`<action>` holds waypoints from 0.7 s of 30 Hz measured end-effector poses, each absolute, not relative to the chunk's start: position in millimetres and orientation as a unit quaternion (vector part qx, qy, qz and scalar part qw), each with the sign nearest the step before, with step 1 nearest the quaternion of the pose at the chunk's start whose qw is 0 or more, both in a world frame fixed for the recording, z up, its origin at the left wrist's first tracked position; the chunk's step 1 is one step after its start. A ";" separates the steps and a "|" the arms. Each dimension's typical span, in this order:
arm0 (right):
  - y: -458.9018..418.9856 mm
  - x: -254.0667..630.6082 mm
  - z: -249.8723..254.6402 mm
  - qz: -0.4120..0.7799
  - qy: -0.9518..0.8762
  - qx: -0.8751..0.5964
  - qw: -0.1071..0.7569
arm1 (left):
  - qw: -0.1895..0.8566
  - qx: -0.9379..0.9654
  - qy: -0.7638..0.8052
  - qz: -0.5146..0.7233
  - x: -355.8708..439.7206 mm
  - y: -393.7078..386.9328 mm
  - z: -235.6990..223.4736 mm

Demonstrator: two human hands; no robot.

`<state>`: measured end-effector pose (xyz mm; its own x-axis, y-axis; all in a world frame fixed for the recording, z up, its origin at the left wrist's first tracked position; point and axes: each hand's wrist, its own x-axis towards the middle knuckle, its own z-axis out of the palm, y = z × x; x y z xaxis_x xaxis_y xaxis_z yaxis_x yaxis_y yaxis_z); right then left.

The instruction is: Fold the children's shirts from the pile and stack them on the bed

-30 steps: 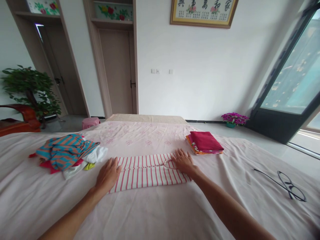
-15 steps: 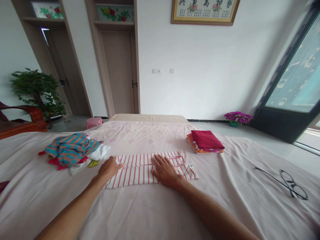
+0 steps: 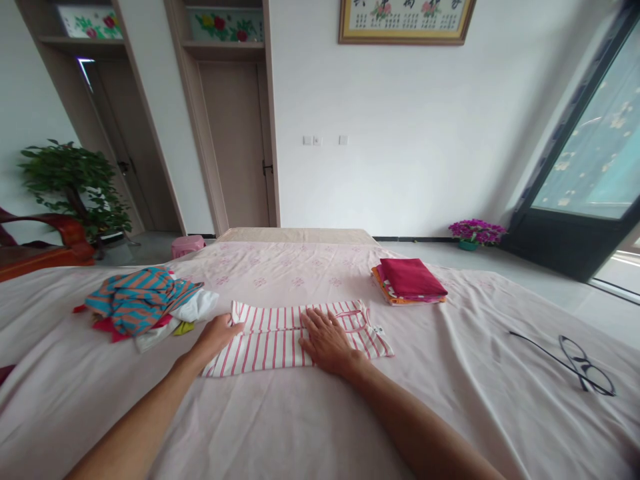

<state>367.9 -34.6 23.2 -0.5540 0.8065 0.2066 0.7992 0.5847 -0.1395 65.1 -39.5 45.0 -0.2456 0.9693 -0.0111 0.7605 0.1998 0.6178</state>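
Note:
A white shirt with red stripes (image 3: pixel 270 350) lies on the bed in a long folded strip, its round neckline at the right end. My left hand (image 3: pixel 220 339) grips the left end, thumb on top of the cloth and the fingers mostly hidden. Flat across the shirt near the neckline rests my right hand (image 3: pixel 327 340), fingers stretched out. A small pale label shows by the neckline, at the right end.
Left of the shirt is a crumpled pile of clothes (image 3: pixel 143 300), with a teal and orange striped piece on top. Beyond it to the right sits a folded stack with red cloth (image 3: pixel 413 279) uppermost. Eyeglasses (image 3: pixel 575 363) lie on the pale bedsheet (image 3: pixel 450 373) at far right.
Almost nothing differs. My left hand and the shirt's left end have shifted very slightly left; my right hand stays flat on the cloth. The view has moved a little.

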 end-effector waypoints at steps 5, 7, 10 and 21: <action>-37.9 369.7 28.6 0.032 -0.903 -0.414 0.112 | 0.266 0.569 0.701 0.336 68.4 -37.4 55.8; -38.6 369.9 29.9 0.041 -0.901 -0.416 0.113 | 0.273 0.575 0.684 0.356 71.2 -34.4 64.8; -38.7 370.6 32.6 0.052 -0.898 -0.413 0.143 | 0.263 0.584 0.667 0.381 81.6 -29.6 83.3; -14.2 377.0 44.1 0.587 -0.534 -0.411 0.449 | 0.359 0.585 0.618 0.383 187.6 -0.9 110.3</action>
<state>377.0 -14.2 44.1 -0.2599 0.9656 -0.0028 -0.0879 -0.0265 -0.9958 187.6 -0.9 110.3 -0.0586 0.9983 0.0044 0.4483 0.0224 0.8936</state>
